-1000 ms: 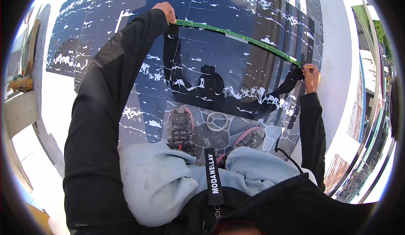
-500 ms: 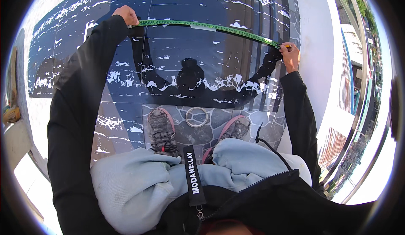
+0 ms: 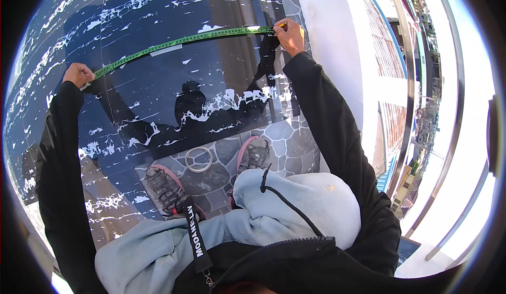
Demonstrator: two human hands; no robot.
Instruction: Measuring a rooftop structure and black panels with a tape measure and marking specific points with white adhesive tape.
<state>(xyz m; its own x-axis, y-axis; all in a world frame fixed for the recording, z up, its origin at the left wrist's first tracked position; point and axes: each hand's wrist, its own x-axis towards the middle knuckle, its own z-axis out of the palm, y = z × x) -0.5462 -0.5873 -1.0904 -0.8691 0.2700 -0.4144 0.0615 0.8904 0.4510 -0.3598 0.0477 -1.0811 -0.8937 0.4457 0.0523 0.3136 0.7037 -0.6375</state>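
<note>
A green measuring tape (image 3: 184,42) stretches across dark blue, glossy tiles (image 3: 158,75) with white veining. At its left end, my left hand (image 3: 79,74) is closed with the tape between its fingers. My right hand (image 3: 291,37) pinches the other end near the right edge of the dark surface. An orange-yellow pencil-like stick (image 3: 283,25) also pokes out between the right fingers; its full length is hidden. Beneath the tape's middle lies a short pale strip (image 3: 166,50). My reflection and the reflected arms darken the shiny surface.
A roll of tape, seen as a pale ring (image 3: 198,159), lies on grey stone-patterned paving (image 3: 216,183) between my two shoes (image 3: 163,188). A white wall (image 3: 337,46) rises along the right, with railings and rooftops beyond it. A black strap (image 3: 195,236) hangs from my jacket.
The view has swung to the right, so the tape, the tiles and my feet appear further left and tilted. Both hands still hold the tape taut at its ends.
</note>
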